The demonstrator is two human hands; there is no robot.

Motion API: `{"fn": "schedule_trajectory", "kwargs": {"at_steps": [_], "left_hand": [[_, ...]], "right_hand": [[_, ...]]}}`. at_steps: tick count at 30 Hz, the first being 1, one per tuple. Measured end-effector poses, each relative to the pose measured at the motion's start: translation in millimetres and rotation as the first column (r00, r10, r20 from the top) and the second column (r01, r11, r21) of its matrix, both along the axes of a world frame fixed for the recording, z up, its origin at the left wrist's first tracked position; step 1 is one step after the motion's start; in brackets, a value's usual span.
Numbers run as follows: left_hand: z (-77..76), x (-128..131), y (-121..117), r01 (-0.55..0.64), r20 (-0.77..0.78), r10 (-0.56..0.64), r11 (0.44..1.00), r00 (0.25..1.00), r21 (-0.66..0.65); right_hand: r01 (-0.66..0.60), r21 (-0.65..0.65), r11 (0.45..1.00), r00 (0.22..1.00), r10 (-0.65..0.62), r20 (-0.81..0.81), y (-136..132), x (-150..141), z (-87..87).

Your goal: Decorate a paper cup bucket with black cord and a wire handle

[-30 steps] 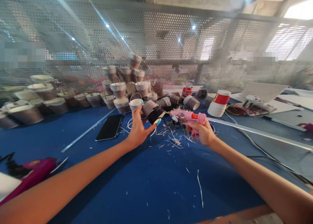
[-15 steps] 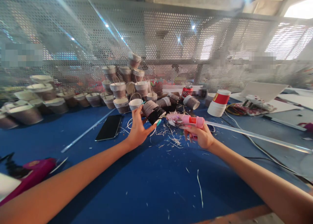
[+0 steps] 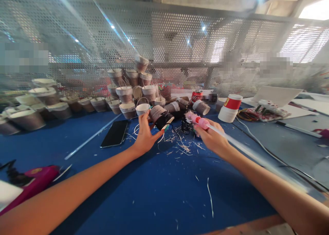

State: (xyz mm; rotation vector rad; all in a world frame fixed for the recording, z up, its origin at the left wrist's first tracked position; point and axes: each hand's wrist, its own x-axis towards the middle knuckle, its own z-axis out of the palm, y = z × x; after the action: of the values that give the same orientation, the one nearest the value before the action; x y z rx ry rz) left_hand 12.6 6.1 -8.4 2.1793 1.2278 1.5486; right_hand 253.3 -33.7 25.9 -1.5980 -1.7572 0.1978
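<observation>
My left hand [image 3: 145, 134] grips a cord-wrapped paper cup [image 3: 161, 117], grey-brown at one end and black near the other. The cup lies tilted, its bottom facing right. In my right hand [image 3: 214, 137] is a pink glue gun [image 3: 197, 120], its nozzle end pointing away to the upper left, apart from the cup. A long clear glue stick [image 3: 240, 147] runs from the gun's back over my right forearm. White thread scraps [image 3: 183, 147] are scattered on the blue table [image 3: 154, 187] between the hands.
Small handled buckets [image 3: 127, 110] are stacked behind my left hand, with more at the far left. A black phone [image 3: 114, 134] and another glue stick [image 3: 89, 139] lie left. A red can [image 3: 196, 96] and stacked paper cups [image 3: 230, 108] stand behind. Cables [image 3: 267, 146] cross the right side.
The glue gun in my right hand has swung away from the cup, its nozzle turning up and its glue stick dropping on the right. My left hand and the cup have stayed almost still.
</observation>
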Motion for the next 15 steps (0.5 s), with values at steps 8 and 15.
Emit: {"fn": "schedule_trajectory", "kwargs": {"at_steps": [8, 15], "left_hand": [[1.3, 0.1, -1.9, 0.016, -0.012, -0.016, 1.000, 1.000, 0.010], [3.4, 0.1, -3.2, 0.044, -0.083, -0.041, 0.998, 0.996, 0.034]], "right_hand": [[0.401, 0.077, 0.913, 0.820, -0.395, 0.413, 6.8, 10.1, -0.8], [-0.358, 0.129, 0.925, 0.928, 0.368, -0.063, -1.6, -6.0, 0.1]]}}
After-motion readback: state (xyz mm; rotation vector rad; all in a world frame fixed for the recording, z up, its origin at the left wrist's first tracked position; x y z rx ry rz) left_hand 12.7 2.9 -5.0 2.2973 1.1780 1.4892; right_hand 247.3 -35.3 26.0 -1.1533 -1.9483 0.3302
